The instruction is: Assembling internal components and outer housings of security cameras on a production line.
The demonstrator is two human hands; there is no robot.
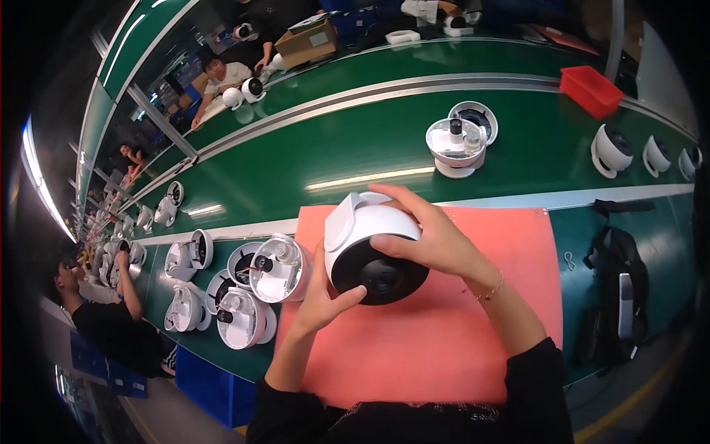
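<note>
Between my two hands is a white, round security camera [383, 222] with a black front face and a dark lens, held over a pink foam mat [436, 348]. My left hand [322, 296] grips its left side, the thumb resting on the black face near the lens. Over the top and right side curls my right hand [425, 233], its thumb on the edge of the black face. A white base or bracket sticks out at the camera's upper left. Left of the mat stand several opened camera housings [244, 318] with their inner parts showing.
Another opened camera [457, 144] stands on the green conveyor belt [355, 140] beyond the mat. Closed white cameras [612, 152] line the far right, near a red bin [590, 92]. A black strap with a device [625, 303] lies right of the mat. Co-workers sit left and across.
</note>
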